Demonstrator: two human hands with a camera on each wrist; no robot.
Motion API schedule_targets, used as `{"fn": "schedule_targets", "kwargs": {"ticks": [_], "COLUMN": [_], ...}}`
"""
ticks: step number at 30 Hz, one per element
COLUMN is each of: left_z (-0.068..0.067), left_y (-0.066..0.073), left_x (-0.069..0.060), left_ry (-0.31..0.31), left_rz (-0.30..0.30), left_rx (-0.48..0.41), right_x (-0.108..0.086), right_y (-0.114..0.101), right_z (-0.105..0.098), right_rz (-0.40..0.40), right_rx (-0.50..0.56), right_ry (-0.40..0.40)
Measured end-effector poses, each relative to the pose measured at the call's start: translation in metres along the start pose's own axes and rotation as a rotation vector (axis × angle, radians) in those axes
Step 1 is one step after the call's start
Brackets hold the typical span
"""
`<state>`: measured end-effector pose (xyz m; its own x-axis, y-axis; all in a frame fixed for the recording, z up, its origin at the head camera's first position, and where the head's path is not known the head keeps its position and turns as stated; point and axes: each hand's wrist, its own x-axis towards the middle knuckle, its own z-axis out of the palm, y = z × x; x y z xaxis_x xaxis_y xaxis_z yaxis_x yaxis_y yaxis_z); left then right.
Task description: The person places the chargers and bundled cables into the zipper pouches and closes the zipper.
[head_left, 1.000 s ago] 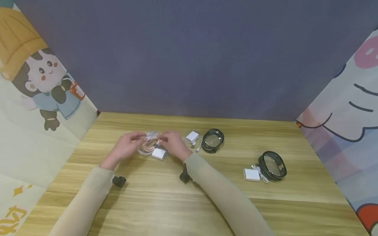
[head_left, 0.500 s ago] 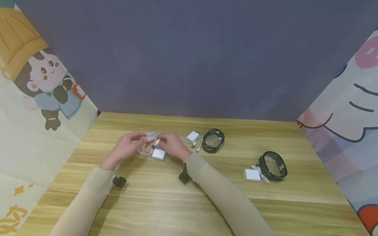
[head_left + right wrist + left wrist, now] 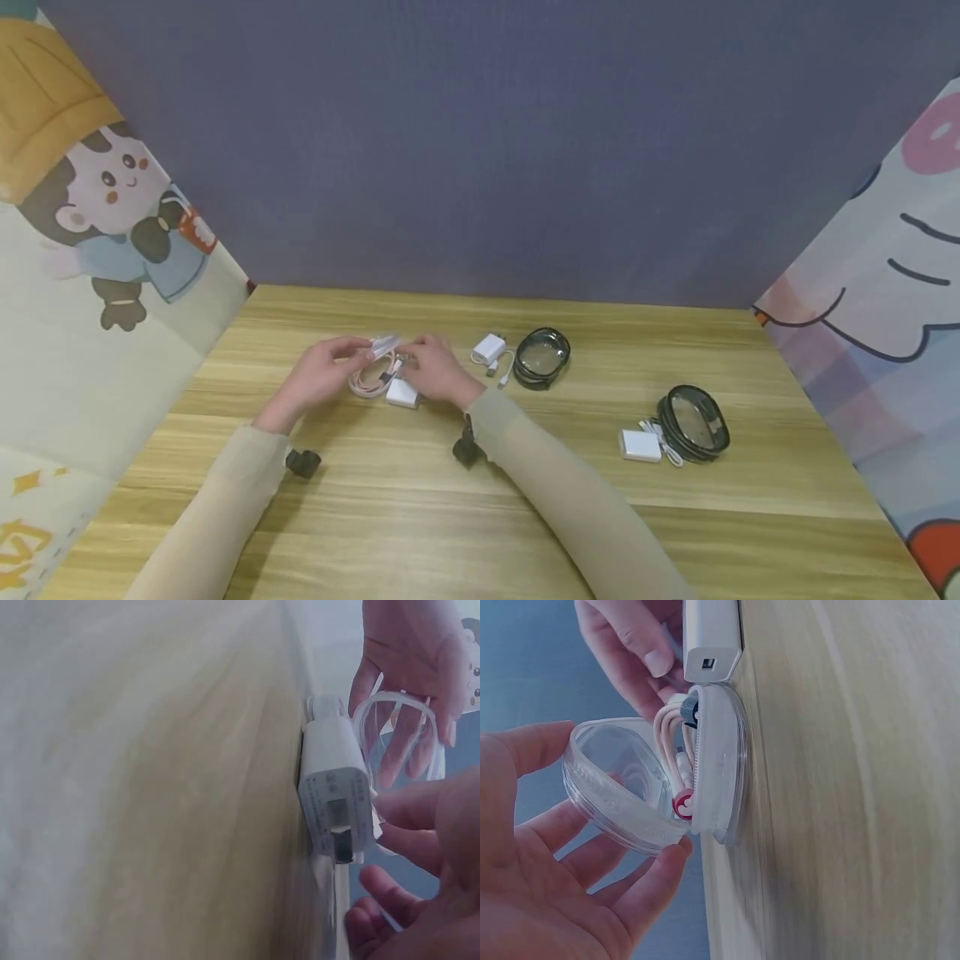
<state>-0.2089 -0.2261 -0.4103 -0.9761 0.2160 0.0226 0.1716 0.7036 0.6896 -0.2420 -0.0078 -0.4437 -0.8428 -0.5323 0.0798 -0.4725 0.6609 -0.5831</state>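
Observation:
A clear round zip case (image 3: pixel 724 769) stands with its lid raised, a pink cable (image 3: pixel 667 750) with grey and red bands coiled inside. The left hand (image 3: pixel 318 375) grips the lid (image 3: pixel 619 810) between thumb and fingers. At the case's right side, the right hand (image 3: pixel 437 368) pinches a white end of the cable between thumb and forefinger; its other fingers are curled loosely in the right wrist view. A white charger (image 3: pixel 402 393) lies against the front right of the case, its prongs (image 3: pixel 341 829) showing in the right wrist view.
Right of the hands lie a white charger (image 3: pixel 489 348) with a short white cable (image 3: pixel 507 372) and a black-rimmed clear case (image 3: pixel 542 357). Farther right are another white charger (image 3: pixel 640 445), a bundled white cable (image 3: pixel 670 447) and a second black-rimmed case (image 3: pixel 693 422).
The right hand has shifted slightly left and its fingers have moved over the cable's end. The coil has settled lower in the case. The left hand has kept its grip on the lid.

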Motion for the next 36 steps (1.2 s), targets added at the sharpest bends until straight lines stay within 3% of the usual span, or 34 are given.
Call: {"fn": "schedule_targets", "kwargs": {"ticks": [9, 16, 22, 30, 36], "left_z": [0.002, 0.001, 0.0, 0.0, 0.001], "left_y": [0.0, 0.001, 0.0, -0.001, -0.001], "left_x": [0.0, 0.0, -0.001, 0.0, 0.001], "left_ry": [0.002, -0.002, -0.003, -0.017, -0.022], "left_rz": [0.0, -0.005, -0.01, -0.037, -0.04], "left_rx": [-0.001, -0.009, -0.008, -0.021, -0.007], "right_x": [-0.004, -0.009, -0.015, -0.024, -0.029], "right_y": [0.006, 0.007, 0.003, -0.004, -0.008], "right_z": [-0.003, -0.009, -0.014, -0.014, -0.015], "right_rz": [0.015, 0.032, -0.009, -0.066, -0.095], "right_rx": [0.053, 0.173, 0.197, 0.17, 0.081], "right_ry": [-0.028, 0.012, 0.033, 0.012, 0.001]}}
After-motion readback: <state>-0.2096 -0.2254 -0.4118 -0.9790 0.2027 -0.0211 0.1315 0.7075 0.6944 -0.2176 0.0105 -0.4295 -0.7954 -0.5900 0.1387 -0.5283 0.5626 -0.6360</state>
